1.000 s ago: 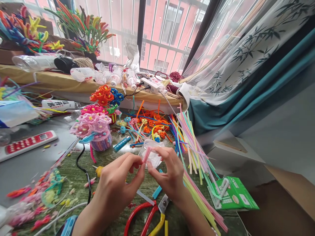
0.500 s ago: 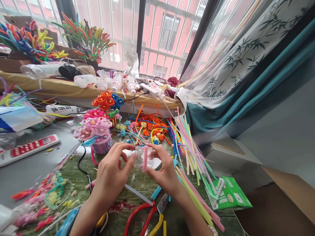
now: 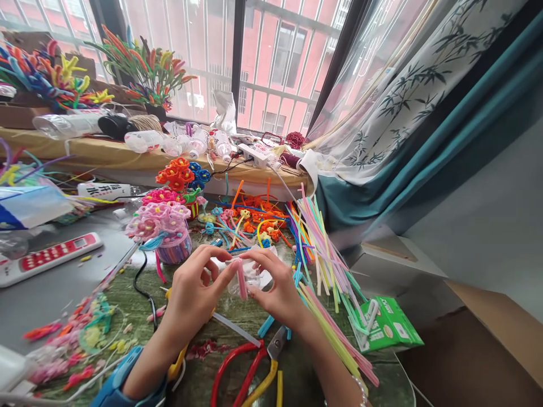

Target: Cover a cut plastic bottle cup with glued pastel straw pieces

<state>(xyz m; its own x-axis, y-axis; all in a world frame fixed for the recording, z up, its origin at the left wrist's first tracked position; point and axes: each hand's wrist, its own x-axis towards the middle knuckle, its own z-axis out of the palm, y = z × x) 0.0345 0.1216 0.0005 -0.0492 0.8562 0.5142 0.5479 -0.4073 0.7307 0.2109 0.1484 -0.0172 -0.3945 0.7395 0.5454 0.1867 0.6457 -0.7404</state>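
Near the middle of the table, my left hand [image 3: 197,285] and my right hand [image 3: 278,285] hold a small clear plastic piece [image 3: 253,277] between them. A pink fuzzy strip [image 3: 241,280] runs upright across it. My left thumb and index finger pinch at the top of the strip. The right fingers and thumb curve round the clear piece's right side. Below the hands lie scissors [image 3: 246,370] with red and yellow handles, and a glue stick [image 3: 236,329]. A striped pot of pink fuzzy flowers [image 3: 175,249] stands to the left.
Pipe cleaners [image 3: 324,243] lie at the right beside a green packet [image 3: 392,322]. Orange fuzzy pieces [image 3: 258,209] are spread behind the hands. A red-and-white remote [image 3: 51,257] lies left. Plastic bottles [image 3: 144,141] line the windowsill. A black cable [image 3: 142,288] curves left of my hands.
The pink strip has shifted slightly left and tilted, and my left fingertips have moved onto its top. My right hand has moved a little left. The whole view has shifted slightly.
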